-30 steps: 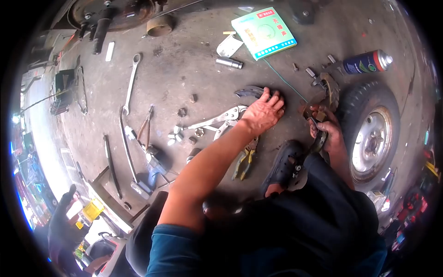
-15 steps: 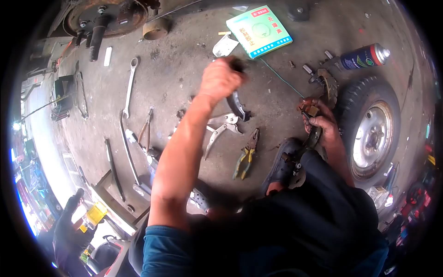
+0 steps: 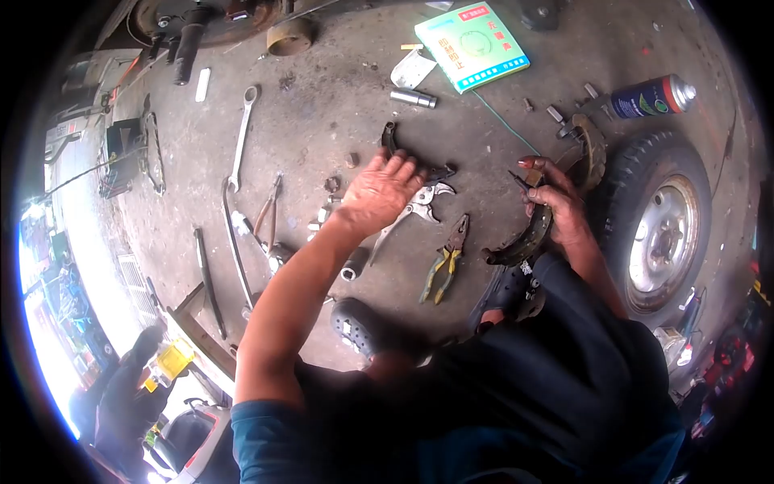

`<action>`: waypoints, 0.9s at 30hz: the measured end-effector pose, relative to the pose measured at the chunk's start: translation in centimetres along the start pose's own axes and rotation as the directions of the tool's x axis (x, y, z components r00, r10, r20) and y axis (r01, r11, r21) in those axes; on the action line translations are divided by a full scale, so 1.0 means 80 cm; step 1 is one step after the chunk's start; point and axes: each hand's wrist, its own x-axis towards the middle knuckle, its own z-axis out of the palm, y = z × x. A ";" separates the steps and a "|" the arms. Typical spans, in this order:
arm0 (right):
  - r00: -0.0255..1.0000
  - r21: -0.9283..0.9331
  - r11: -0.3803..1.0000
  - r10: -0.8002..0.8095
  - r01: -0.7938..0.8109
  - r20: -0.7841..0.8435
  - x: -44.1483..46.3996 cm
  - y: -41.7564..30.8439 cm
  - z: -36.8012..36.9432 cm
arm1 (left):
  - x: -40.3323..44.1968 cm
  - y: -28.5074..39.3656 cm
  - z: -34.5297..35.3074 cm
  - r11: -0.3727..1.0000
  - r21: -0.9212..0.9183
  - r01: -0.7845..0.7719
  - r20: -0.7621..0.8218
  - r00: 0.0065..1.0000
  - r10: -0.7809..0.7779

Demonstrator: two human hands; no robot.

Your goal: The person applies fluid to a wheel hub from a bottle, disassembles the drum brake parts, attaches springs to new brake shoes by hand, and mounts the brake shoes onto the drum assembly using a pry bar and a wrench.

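Observation:
My left hand (image 3: 384, 187) rests palm down, fingers spread, over a dark curved brake shoe (image 3: 389, 137) on the floor; its ends stick out past my fingers. Beside that hand lie silver locking pliers (image 3: 423, 208), partly covered by it. My right hand (image 3: 560, 202) is wrapped round another dark curved brake shoe (image 3: 524, 244), held above my shoe. A thin dark piece (image 3: 520, 181) pokes out between its thumb and fingers. Yellow-handled pliers (image 3: 443, 270) lie on the floor between my feet and the locking pliers.
A wheel (image 3: 661, 234) lies at the right, by a spray can (image 3: 655, 97). Beyond my hands are a green box (image 3: 474, 47) and a silver socket (image 3: 414, 98). A wrench (image 3: 242, 137), more pliers (image 3: 268, 211) and a bar (image 3: 208, 282) lie at the left.
My left hand has gone from the dark curved piece's earlier spot, up and left, then down onto the floor with that piece beneath it. My right hand still holds its piece, now tilted more sideways.

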 end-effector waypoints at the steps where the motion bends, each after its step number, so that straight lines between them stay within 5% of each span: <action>1: 1.000 0.008 1.000 0.006 -0.006 -0.017 0.001 0.000 0.000 | 0.007 0.001 0.003 0.998 0.047 -0.034 -0.027 0.999 0.035; 5: 1.000 0.228 0.973 -0.018 0.022 -0.019 -0.004 0.002 0.003 | 0.024 -0.004 0.011 0.999 0.049 -0.010 0.011 1.000 0.010; 11: 0.999 0.217 0.976 -0.013 0.002 0.048 -0.001 -0.012 0.005 | 0.038 -0.010 0.005 0.998 0.028 -0.057 0.039 0.998 0.056; 15: 0.993 0.090 0.992 -0.099 0.092 0.067 0.000 -0.024 0.009 | 0.036 -0.018 -0.040 0.948 -0.287 0.135 -0.025 0.989 -0.148; 17: 0.975 -0.097 0.974 -0.192 0.203 0.111 0.001 -0.042 0.013 | 0.035 -0.035 -0.078 0.762 -0.638 0.111 -0.045 0.983 -0.180; 19: 0.932 -0.168 0.922 -0.321 0.348 0.169 0.008 -0.059 0.022 | 0.036 -0.047 -0.138 0.062 -0.939 0.339 0.304 0.899 -0.314; 20: 0.897 -0.148 0.892 -0.397 0.427 0.196 0.012 -0.066 0.030 | 0.027 -0.048 -0.152 -0.346 -0.902 0.258 0.358 0.896 -0.264; 23: 0.804 -0.186 0.795 -0.515 0.577 0.296 0.015 -0.110 0.051 | 0.004 -0.032 -0.195 -0.596 -0.793 0.129 0.420 0.824 -0.380; 27: 0.779 -0.140 0.828 -0.435 0.543 0.451 -0.003 -0.197 0.096 | -0.031 -0.024 -0.229 -0.652 -0.757 -0.049 0.368 0.792 -0.487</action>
